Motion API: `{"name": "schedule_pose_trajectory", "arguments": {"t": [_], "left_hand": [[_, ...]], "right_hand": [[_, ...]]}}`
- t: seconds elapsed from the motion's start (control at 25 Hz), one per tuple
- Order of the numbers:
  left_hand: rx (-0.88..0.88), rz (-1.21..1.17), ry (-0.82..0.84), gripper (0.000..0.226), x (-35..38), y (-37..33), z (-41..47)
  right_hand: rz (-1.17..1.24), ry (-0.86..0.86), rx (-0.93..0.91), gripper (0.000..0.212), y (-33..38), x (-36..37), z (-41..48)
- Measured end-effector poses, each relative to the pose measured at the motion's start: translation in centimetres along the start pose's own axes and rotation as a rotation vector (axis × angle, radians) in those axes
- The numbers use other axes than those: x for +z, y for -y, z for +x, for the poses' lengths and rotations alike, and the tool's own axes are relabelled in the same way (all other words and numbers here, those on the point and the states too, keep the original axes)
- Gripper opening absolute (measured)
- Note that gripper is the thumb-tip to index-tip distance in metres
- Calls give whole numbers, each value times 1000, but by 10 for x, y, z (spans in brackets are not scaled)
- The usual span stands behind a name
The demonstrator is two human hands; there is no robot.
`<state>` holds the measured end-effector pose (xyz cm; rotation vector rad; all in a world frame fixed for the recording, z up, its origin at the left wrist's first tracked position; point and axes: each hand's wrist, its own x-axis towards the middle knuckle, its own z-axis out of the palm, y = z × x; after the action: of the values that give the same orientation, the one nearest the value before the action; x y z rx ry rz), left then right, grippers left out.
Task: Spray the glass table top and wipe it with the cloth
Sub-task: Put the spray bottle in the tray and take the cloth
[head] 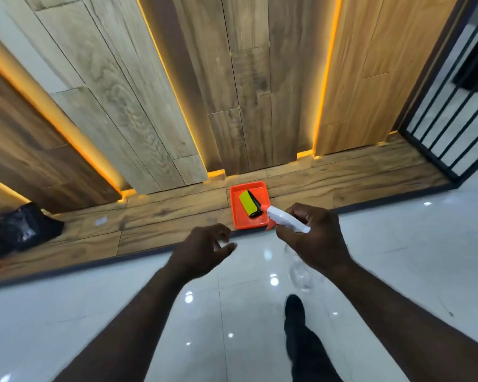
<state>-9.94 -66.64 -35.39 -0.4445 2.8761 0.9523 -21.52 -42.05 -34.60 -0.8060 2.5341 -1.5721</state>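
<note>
While gripped: spray bottle in right hand

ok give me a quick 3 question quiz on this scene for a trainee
1. True or false: the right hand holds the spray bottle.
2. What lies in the orange tray?
A. a yellow and black item
B. a sponge roll
C. nothing
3. Fill in: the left hand holds ____.

Key: 1 true; 2 A, the yellow and black item; 3 nothing, its fingers are loosely curled.
</note>
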Motion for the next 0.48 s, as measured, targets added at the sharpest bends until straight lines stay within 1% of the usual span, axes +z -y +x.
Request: {"name": "schedule_pose_trajectory", "arguments": {"t": [0.12, 0.24, 0.36, 0.48], "left_hand": [[-156, -128, 15, 28, 25, 57, 90], [-271, -262, -14, 29, 16, 86, 161], [-303, -315, -29, 30, -12, 121, 241], [-299, -359, -28, 26, -17, 185, 347]], "right_hand": [[-23, 58, 94, 5, -58, 40, 106], [-92, 93, 149, 10, -92, 80, 196], [-190, 136, 222, 20, -119, 128, 286], [-234, 117, 254, 23, -176, 189, 375]]}}
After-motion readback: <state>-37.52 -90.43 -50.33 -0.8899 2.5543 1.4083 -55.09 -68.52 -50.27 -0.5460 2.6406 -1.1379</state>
